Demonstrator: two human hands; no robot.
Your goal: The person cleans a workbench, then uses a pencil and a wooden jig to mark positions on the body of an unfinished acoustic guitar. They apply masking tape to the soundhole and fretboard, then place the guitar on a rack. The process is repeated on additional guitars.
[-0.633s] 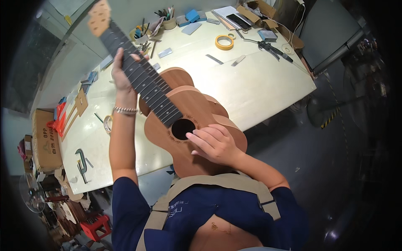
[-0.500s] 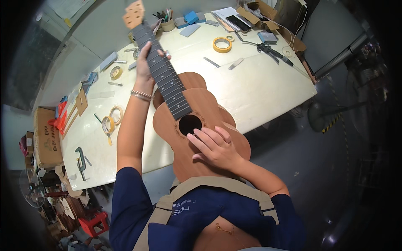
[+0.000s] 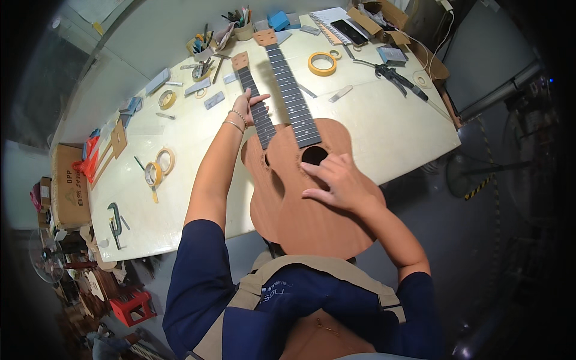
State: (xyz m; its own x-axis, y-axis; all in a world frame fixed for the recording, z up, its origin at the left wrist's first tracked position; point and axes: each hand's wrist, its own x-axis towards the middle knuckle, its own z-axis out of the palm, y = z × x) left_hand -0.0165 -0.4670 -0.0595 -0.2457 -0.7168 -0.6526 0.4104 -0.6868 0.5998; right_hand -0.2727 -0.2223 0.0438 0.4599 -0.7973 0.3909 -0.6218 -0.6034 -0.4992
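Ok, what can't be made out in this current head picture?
All in the head view:
Rear instrument's right side: behind the front instrument.
Part of the front soundhole: covered by the right hand.
Lower ends of the pens: inside the cup.
Marks on the notebook: too small.

the front guitar [image 3: 318,231], under the right hand [image 3: 345,185], reaches me reddish-brown, its black fretboard [image 3: 292,99] dotted white. the overlapped guitar [image 3: 262,207] at the left hand [image 3: 245,107] is similarly brown. beyond both hands i see a yellow tape roll [image 3: 322,72]; left of them, a dark-green clamp [image 3: 117,219] and red stool [image 3: 133,308].
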